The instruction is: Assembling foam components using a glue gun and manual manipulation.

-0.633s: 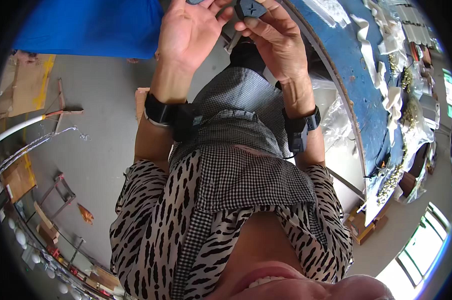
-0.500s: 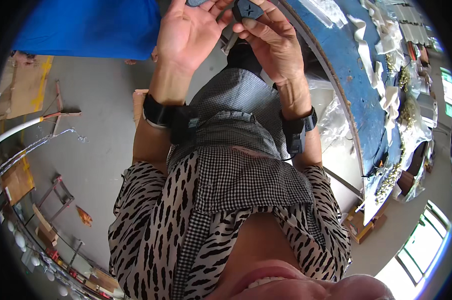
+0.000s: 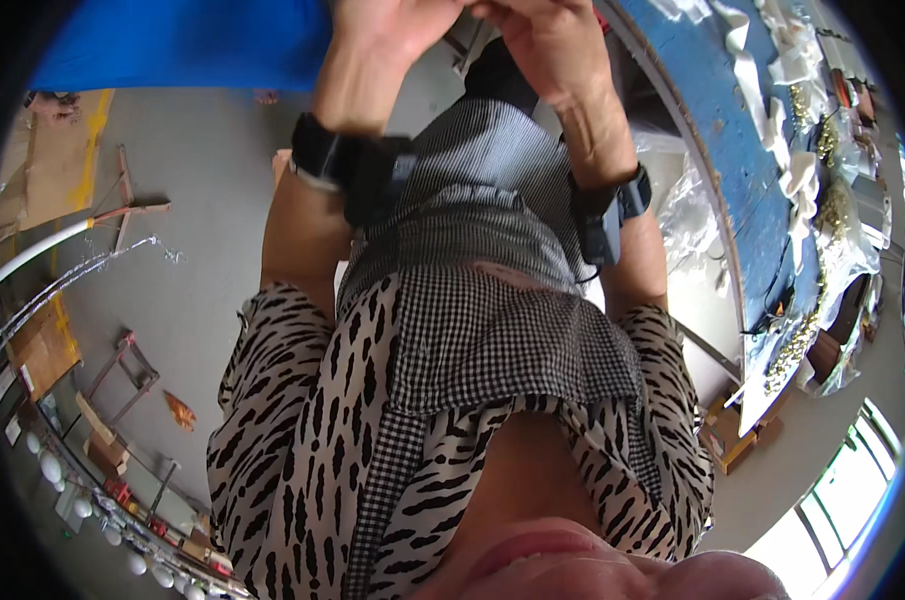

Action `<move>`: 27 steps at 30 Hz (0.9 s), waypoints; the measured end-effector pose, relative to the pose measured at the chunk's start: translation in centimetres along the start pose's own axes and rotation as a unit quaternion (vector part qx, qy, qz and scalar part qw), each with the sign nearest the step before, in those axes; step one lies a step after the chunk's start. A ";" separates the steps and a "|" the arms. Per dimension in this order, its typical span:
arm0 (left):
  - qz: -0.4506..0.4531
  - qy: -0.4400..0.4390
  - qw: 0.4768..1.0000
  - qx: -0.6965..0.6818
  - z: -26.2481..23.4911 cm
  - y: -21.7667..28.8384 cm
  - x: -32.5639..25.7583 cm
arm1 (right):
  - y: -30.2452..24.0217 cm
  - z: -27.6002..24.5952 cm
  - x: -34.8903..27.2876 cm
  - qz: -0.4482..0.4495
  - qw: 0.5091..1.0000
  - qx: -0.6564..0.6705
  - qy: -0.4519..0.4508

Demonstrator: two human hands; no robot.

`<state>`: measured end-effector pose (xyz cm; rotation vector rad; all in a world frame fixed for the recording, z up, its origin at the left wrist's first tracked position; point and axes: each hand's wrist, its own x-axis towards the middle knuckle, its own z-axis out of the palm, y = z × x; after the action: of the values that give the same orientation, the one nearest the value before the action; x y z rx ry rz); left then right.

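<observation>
Left hand (image 3: 397,25) and right hand (image 3: 552,45) close together, fingers cut off by far edge; cannot tell whether spread or gripping; anything held hidden. Nearest: smooth bright-blue sheet (image 3: 182,45), left; worn blue surface (image 3: 705,95), right, partly covered by white fabric strips (image 3: 798,185).

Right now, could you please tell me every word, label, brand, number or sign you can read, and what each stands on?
None can be read.
Black left-wrist device: nothing legible.
Clear plastic on the blue table: too small to tell.
Anything in left hand or right hand: not visible.
</observation>
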<state>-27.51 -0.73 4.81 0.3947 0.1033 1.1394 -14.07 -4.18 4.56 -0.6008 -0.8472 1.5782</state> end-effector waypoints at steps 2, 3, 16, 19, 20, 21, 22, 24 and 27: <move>0.002 -0.014 1.000 0.001 -0.1 -0.2 0.7 | 0.1 -0.2 -0.1 -0.005 1.000 -0.009 0.005; 0.000 -0.012 1.000 0.000 -0.1 -0.2 0.7 | 0.0 -0.3 -0.2 -0.011 1.000 -0.012 -0.001; 0.012 -0.103 0.993 0.054 3.2 -0.6 0.0 | -0.9 0.0 -1.3 -0.148 0.986 -0.073 -0.029; 0.017 -0.069 0.996 0.049 3.5 -0.4 -0.1 | -0.9 0.4 -1.2 -0.172 0.983 -0.056 -0.033; 0.010 -0.079 0.996 0.042 3.5 -0.4 -0.1 | -1.1 0.4 -1.2 -0.159 0.986 -0.048 -0.035; 0.005 -0.089 0.995 0.037 3.6 -0.5 0.0 | -1.2 0.5 -1.1 -0.146 0.988 -0.041 -0.040; 0.008 -0.085 0.996 0.028 3.7 -0.8 0.2 | -1.5 0.4 -1.1 -0.134 0.990 -0.046 -0.024; 0.007 -0.064 0.997 0.037 3.8 -1.4 0.3 | -1.8 0.0 -1.2 -0.121 0.991 -0.051 -0.008; 0.011 -0.025 0.998 0.060 3.9 -2.3 0.5 | -2.0 -0.4 -1.4 -0.103 0.993 -0.055 0.026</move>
<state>-24.30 -2.11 7.65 0.5315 0.1246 1.1467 -12.29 -5.37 5.79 -0.6098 -0.9319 1.3310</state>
